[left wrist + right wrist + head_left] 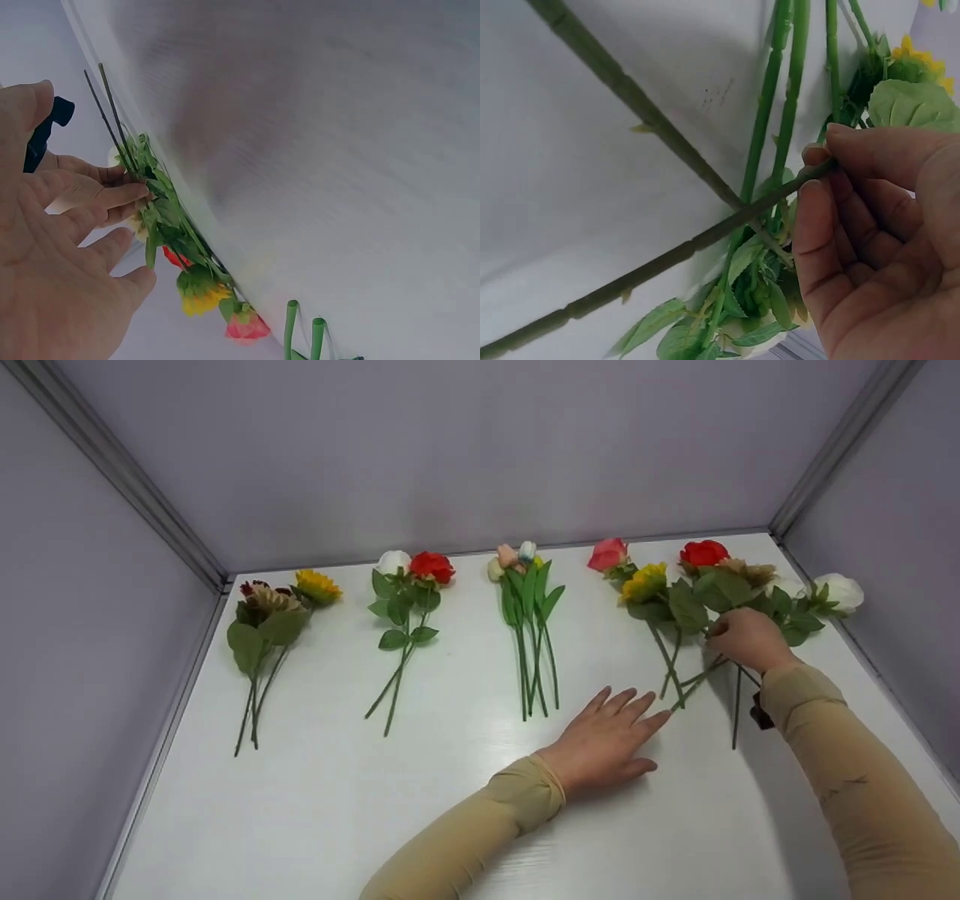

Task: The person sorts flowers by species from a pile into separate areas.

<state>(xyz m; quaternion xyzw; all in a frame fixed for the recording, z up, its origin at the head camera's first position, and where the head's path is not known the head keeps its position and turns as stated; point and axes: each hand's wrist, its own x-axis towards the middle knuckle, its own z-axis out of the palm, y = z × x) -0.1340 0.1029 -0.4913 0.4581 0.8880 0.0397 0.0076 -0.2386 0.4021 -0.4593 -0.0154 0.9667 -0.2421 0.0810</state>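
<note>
- Right hand [750,639]: thumb and fingers pinch a stem [667,256] in the rightmost bunch [686,606].
- From the pinch, its long axis runs slantwise over another stem [660,129] (whose bloom it carries, I cannot tell).
- Left hand [607,746]: fingers straight, spread, holding nothing; a fingertip meets or nearly meets a stem tip [677,706].

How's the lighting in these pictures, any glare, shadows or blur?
Head view: pale glare on the white table near the left hand, soft shadow beside the right sleeve; left wrist view: a broad, blurry-edged dark patch across the table; right wrist view: rather dim, but the stem in the right hand looks fairly sharp.
</note>
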